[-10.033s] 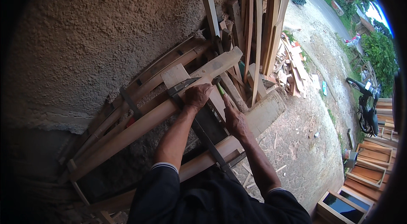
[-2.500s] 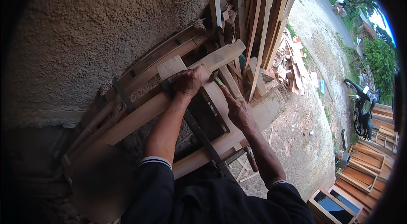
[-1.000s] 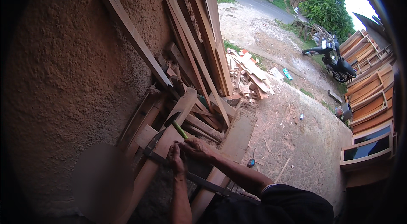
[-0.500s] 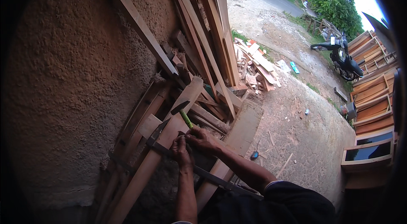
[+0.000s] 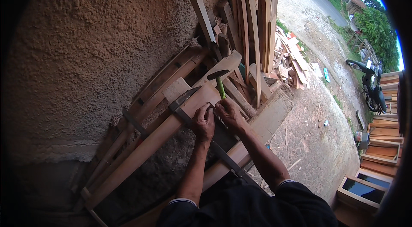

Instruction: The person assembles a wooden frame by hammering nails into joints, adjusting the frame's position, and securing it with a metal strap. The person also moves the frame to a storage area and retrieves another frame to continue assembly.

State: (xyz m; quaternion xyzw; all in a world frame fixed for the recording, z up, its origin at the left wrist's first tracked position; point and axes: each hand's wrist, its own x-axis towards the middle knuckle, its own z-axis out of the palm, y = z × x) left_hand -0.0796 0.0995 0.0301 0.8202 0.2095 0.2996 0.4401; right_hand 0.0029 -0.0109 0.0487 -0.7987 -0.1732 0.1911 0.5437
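My left hand (image 5: 203,122) lies on a pale wooden rail (image 5: 163,134) of a curved wooden frame that leans on the wall. Its fingers are curled over the rail's edge beside a long metal bar clamp (image 5: 183,99). My right hand (image 5: 229,113) touches the left one and grips a hammer by its green handle (image 5: 220,88). The dark hammer head (image 5: 217,73) points up, above the rail's end. Whether the left fingertips pinch something small is too fine to tell.
A rough plastered wall (image 5: 98,42) fills the left. Long planks (image 5: 253,21) lean on it behind the frame, with a pile of wood scraps (image 5: 296,55) beyond. A motorbike (image 5: 372,84) and stacked wooden frames (image 5: 380,154) stand on the dirt ground at the right.
The view has swung back down onto the work. Both hands stay together on the rail, and the hammer is still in my right hand, its head now upright.
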